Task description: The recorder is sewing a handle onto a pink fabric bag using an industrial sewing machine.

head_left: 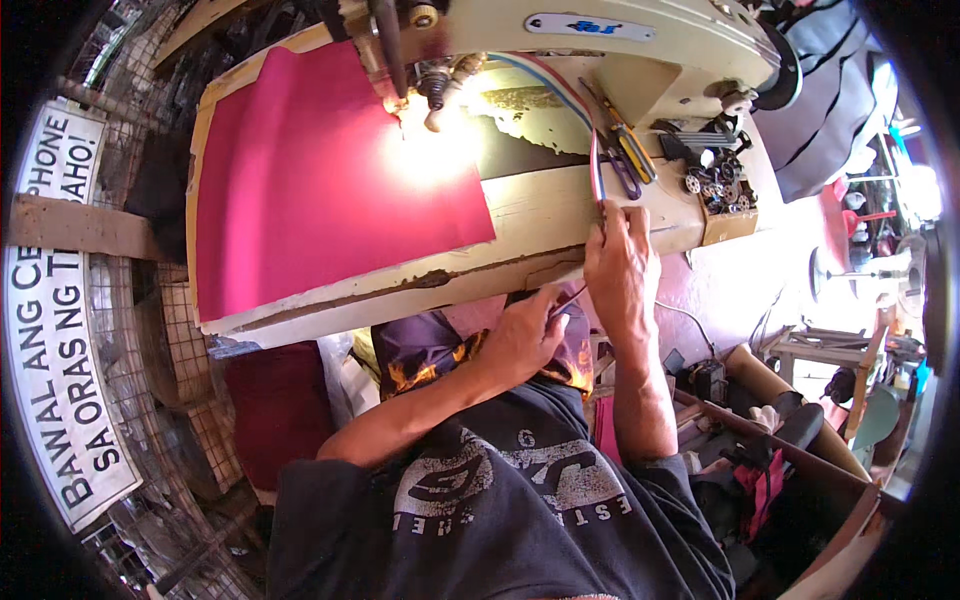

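Note:
My right hand is closed at the table's front edge, its fingers pinching a blue, white and red striped ribbon. From there the ribbon curves back along the sewing machine. Lower and to the left, in front of my lap, my left hand is closed with its fingertips together. A thin dark strand shows between the two hands; whether the left fingers grip it or the ribbon's end is hidden. Under the bright lamp by the needle, a pinkish-red fabric sheet lies flat across the table's left part.
A yellow-handled screwdriver and a purple-handled tool lie right of the ribbon. Farther right, a small box holds several metal bobbins. Dark red cloth hangs below the table at left. A wire-mesh wall bounds the left side.

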The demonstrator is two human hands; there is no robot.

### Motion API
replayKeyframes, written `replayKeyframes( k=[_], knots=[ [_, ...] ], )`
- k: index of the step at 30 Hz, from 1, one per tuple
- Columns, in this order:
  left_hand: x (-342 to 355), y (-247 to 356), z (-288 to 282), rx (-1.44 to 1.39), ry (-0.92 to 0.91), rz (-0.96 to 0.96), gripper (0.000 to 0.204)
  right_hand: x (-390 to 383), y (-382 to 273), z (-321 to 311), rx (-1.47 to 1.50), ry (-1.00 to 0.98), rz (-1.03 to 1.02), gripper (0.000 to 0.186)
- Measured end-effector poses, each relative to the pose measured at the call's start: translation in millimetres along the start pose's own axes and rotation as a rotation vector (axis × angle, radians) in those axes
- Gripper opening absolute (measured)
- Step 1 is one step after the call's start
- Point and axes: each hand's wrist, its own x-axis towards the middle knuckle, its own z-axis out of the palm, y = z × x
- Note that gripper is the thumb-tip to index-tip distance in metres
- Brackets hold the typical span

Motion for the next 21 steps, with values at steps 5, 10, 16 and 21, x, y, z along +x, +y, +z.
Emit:
replayKeyframes(
  k=[5,10,16,21],
  knots=[
    [5.6,20.4,-71.2,0.336,0.280,0.249,0.018,64.2,-14.6,28.6,0.367,0.197,-0.322,0.029],
    [60.4,8.7,-121.2,0.712,0.481,0.504,0.018,149.8,-62.5,51.2,0.636,0.098,-0.159,0.034],
    [92.5,-8.1,-124.9,1.032,0.340,0.380,0.005,87.3,-52.7,43.7,0.346,0.172,-0.357,0.044],
    [89.9,-2.9,-137.5,0.847,0.258,0.291,0.016,56.8,-49.1,58.0,0.484,-0.050,-0.547,0.036]
  ],
)
